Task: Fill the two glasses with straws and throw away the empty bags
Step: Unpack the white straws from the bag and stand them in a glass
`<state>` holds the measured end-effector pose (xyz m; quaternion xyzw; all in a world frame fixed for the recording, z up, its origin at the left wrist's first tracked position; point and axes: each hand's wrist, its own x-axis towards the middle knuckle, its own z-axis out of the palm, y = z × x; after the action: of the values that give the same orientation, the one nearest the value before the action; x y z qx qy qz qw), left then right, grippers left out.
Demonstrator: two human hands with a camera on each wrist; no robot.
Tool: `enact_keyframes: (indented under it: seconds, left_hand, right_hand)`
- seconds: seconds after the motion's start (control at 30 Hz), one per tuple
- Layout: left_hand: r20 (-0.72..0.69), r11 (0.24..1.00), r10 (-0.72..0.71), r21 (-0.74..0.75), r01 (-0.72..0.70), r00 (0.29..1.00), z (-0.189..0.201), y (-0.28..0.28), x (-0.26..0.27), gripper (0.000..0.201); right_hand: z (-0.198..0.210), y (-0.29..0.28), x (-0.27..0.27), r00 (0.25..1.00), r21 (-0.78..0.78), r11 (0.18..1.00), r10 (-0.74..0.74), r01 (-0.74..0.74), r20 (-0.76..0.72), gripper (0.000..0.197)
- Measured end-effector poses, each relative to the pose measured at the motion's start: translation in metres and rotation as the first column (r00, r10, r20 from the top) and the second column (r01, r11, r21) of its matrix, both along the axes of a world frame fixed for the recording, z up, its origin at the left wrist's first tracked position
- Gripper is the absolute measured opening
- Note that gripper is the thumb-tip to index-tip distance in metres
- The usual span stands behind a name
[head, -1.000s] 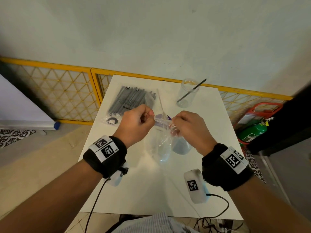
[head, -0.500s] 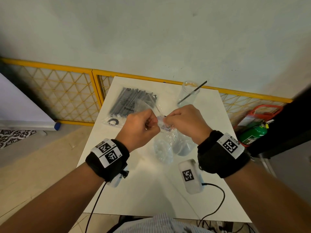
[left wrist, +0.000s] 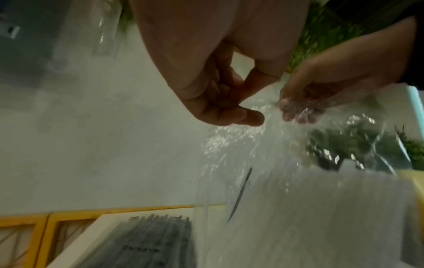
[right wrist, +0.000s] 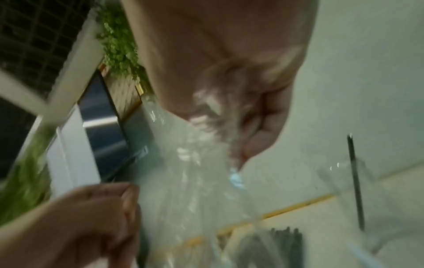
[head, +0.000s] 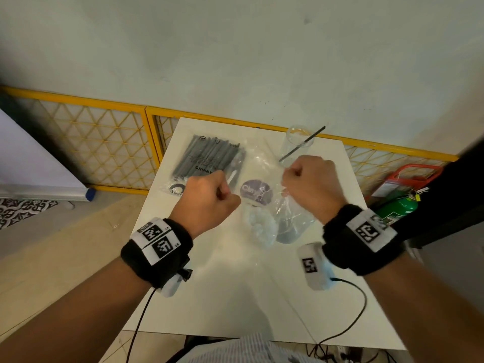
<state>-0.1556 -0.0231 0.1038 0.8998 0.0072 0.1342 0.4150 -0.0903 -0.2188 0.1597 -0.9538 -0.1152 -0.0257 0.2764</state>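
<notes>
Both hands hold a clear plastic bag with a purple label above the white table, pulling it wide between them. My left hand is a fist pinching the bag's left edge. My right hand grips crumpled plastic at the right edge. Through the blurred bag I cannot tell what it holds. A glass at the table's back holds one black straw. A sealed bag of black straws lies back left. Clear rounded shapes beneath the bag are unclear.
A small packet with a black ring lies beside the straw bag. A yellow lattice fence runs behind the table. A green extinguisher in a red frame stands to the right. Cables hang over the table's near edge.
The hands, close together before, have moved apart. The bag is now stretched wide between them and its purple label shows.
</notes>
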Motion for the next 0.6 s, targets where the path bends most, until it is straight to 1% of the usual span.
enact_keyframes:
  seconds: [0.03, 0.07, 0.13, 0.2, 0.23, 0.3, 0.37, 0.4, 0.47, 0.53, 0.6]
  left_hand:
    - [-0.028, 0.999, -0.002, -0.034, 0.002, 1.000, 0.006, 0.002, 0.000, 0.015]
    - [-0.028, 0.998, -0.015, -0.068, 0.013, 1.000, 0.013, 0.001, 0.001, 0.016]
    - [-0.054, 0.988, -0.028, -0.152, 0.019, 0.998, 0.030, -0.009, 0.011, 0.031]
    - [-0.139, 0.981, -0.039, -0.193, 0.012, 0.990, 0.040, -0.018, 0.027, 0.051]
    - [-0.162, 0.981, -0.061, -0.190, 0.029, 0.985, 0.041, -0.020, 0.033, 0.053]
    - [-0.122, 0.985, -0.114, -0.146, 0.095, 0.986, 0.037, -0.020, 0.040, 0.040]
    - [-0.027, 0.988, -0.128, -0.095, 0.125, 0.991, 0.030, -0.021, 0.040, 0.029]
    - [0.008, 0.988, -0.124, -0.089, 0.124, 0.992, 0.026, -0.023, 0.039, 0.026]
    - [0.045, 0.985, -0.126, -0.115, 0.130, 0.991, 0.020, -0.026, 0.036, 0.022]
    - [0.046, 0.977, -0.142, -0.152, 0.148, 0.989, 0.013, -0.027, 0.033, 0.018]
    - [0.032, 0.971, -0.142, -0.191, 0.145, 0.989, 0.011, -0.026, 0.029, 0.018]
  right_hand:
    - [0.005, -0.005, 0.004, 1.000, 0.054, 0.998, 0.012, -0.011, -0.011, 0.024]
    - [0.009, -0.007, 0.004, 0.999, 0.063, 0.997, 0.049, -0.048, -0.017, 0.022]
    - [0.017, 0.000, 0.000, 0.989, 0.077, 0.987, 0.143, -0.141, -0.028, 0.020]
    - [0.020, 0.009, -0.006, 0.978, 0.129, 0.972, 0.202, -0.195, -0.045, 0.016]
    - [0.017, 0.012, -0.008, 0.976, 0.147, 0.969, 0.208, -0.198, -0.059, 0.014]
    - [0.008, 0.012, -0.009, 0.974, 0.227, 0.964, 0.174, -0.138, -0.144, 0.010]
    - [0.005, 0.010, -0.010, 0.962, 0.334, 0.942, 0.128, -0.042, -0.241, 0.013]
    - [0.005, 0.010, -0.010, 0.962, 0.354, 0.935, 0.115, -0.021, -0.248, 0.019]
    - [0.004, 0.011, -0.007, 0.974, 0.321, 0.945, 0.122, -0.056, -0.192, 0.027]
    - [0.001, 0.013, -0.006, 0.975, 0.347, 0.936, 0.128, -0.059, -0.180, 0.024]
    - [-0.003, 0.016, -0.005, 0.969, 0.409, 0.913, 0.115, -0.016, -0.220, 0.021]
